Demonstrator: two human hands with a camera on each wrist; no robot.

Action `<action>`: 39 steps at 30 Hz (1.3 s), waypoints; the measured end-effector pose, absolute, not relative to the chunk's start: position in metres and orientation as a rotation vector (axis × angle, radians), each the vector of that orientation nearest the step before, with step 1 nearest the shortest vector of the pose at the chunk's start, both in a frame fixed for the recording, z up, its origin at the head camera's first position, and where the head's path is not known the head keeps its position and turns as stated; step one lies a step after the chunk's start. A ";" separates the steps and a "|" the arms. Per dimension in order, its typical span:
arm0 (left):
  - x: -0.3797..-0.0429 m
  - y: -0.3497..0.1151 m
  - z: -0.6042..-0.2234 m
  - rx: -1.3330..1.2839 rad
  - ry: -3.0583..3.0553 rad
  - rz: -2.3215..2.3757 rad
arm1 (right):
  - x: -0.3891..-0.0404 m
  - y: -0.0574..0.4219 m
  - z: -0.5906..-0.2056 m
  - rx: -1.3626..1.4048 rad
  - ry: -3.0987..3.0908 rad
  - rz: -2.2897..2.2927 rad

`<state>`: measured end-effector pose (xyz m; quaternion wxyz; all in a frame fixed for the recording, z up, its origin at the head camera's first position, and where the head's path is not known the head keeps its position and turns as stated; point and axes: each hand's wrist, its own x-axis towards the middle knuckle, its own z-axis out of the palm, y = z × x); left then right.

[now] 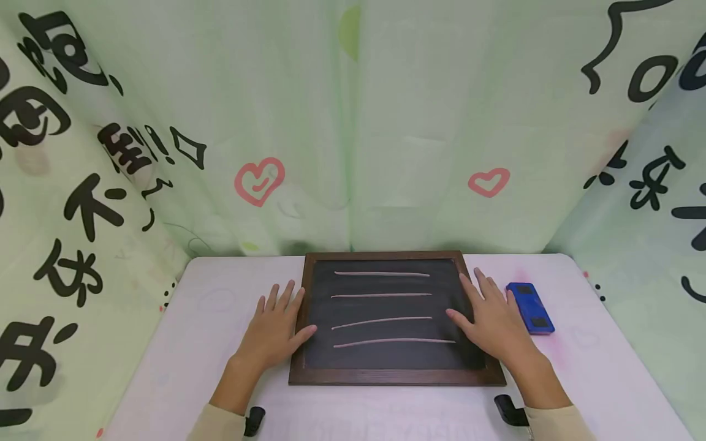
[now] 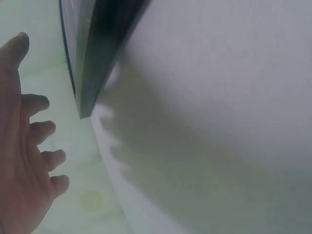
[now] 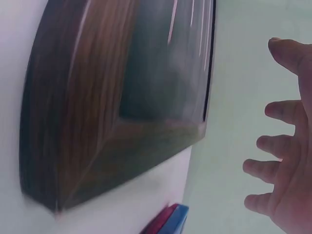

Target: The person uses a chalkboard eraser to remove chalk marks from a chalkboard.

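A small blackboard (image 1: 380,361) in a brown wooden frame lies flat on the table, with several pink-white chalk lines (image 1: 382,295) drawn across it. Over its left edge is my left hand (image 1: 273,331), fingers spread and holding nothing. In the left wrist view that hand (image 2: 22,151) appears raised, apart from the frame (image 2: 95,63), and casts a shadow on the tabletop. My right hand (image 1: 496,324) hovers likewise over the right edge, fingers spread. The right wrist view shows it (image 3: 292,161) apart from the wooden frame (image 3: 97,107).
Just right of my right hand lies a blue block (image 1: 531,308) with two dark patches; the right wrist view shows a reddish layer beside its blue part (image 3: 175,220). The white table (image 1: 209,318) is enclosed by pale green curtains (image 1: 408,122) with black characters and red hearts.
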<state>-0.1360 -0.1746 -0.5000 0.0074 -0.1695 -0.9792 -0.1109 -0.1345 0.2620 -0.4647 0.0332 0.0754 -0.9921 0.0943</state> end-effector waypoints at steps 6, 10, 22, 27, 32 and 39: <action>-0.141 -0.181 -0.505 -0.590 -3.048 -0.355 | -0.135 0.284 -0.467 0.233 -3.064 0.279; -0.144 -0.185 -0.507 -0.623 -3.050 -0.348 | -0.136 0.299 -0.468 0.241 -3.081 0.279; -0.149 -0.189 -0.513 -0.709 -3.054 -0.312 | -0.139 0.343 -0.484 0.276 -2.944 0.399; -0.150 -0.189 -0.513 -0.751 -3.043 -0.298 | -0.141 0.362 -0.491 0.309 -2.879 0.375; -0.150 -0.190 -0.514 -0.786 -3.030 -0.255 | -0.145 0.378 -0.495 0.261 -2.944 0.365; -0.153 -0.192 -0.517 -0.820 -3.031 -0.195 | -0.147 0.394 -0.500 0.155 -3.056 0.438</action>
